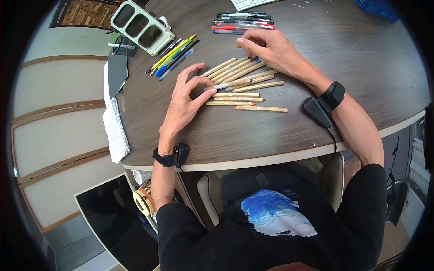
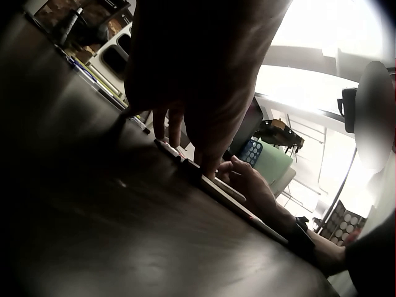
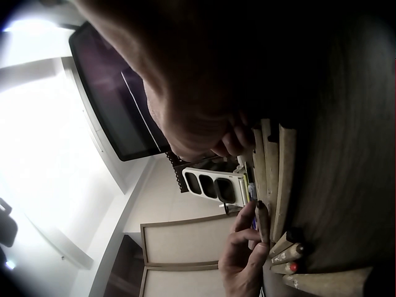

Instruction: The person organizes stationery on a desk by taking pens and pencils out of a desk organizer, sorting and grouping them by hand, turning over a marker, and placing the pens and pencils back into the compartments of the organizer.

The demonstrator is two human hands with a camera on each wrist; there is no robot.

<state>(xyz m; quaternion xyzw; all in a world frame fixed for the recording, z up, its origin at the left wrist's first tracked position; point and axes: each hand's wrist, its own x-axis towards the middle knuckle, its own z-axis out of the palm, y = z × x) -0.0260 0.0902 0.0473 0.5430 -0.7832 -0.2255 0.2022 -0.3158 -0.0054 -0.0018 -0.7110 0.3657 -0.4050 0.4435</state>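
Several wooden coloured pencils [image 1: 255, 86] lie in a loose group on the table. My left hand [image 1: 183, 99] is at their left side, pinching one wooden pencil [image 1: 233, 84] near its whitish end between thumb and fingers. The right wrist view shows that pencil's dark tip [image 3: 260, 204] pointing away from the left hand [image 3: 238, 257]. Over the far ends of the pencils, my right hand [image 1: 273, 49] has its fingers loosely bent, with nothing visible in its grasp. A blue-tipped pencil [image 1: 257, 61] lies just under it.
Pens in black, red and blue [image 1: 242, 21] lie in a row at the back. Markers and pens [image 1: 174, 56] form another bunch at left, beside a white three-compartment holder [image 1: 156, 43]. Papers [image 1: 115, 131] lie along the left edge; a keyboard [image 1: 248, 3] is at the back.
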